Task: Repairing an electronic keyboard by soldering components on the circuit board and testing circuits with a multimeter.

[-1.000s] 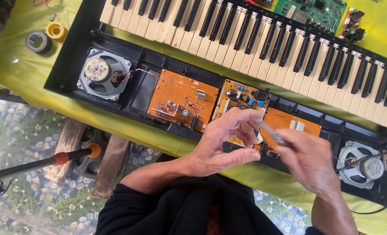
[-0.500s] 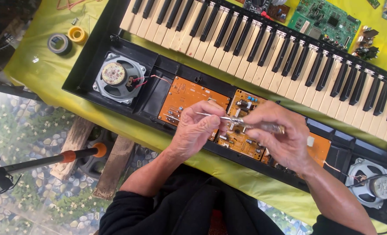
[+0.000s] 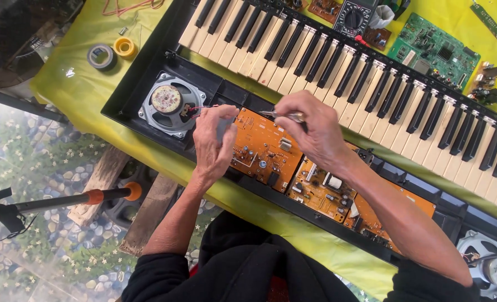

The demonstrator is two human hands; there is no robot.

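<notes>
The right hand (image 3: 315,131) grips a slim metal tool (image 3: 284,116), fingers clamped on it, its tip over the orange circuit board (image 3: 265,148) inside the opened keyboard (image 3: 371,78) on the yellow-covered bench (image 3: 80,84). The left hand (image 3: 213,140) rests on the board's left edge — fingers curled together, just beside the round speaker (image 3: 167,103).

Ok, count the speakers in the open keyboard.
2. One speaker sits at the case's left end beside the left hand; the other speaker is at the right end, partly cut off.
</notes>
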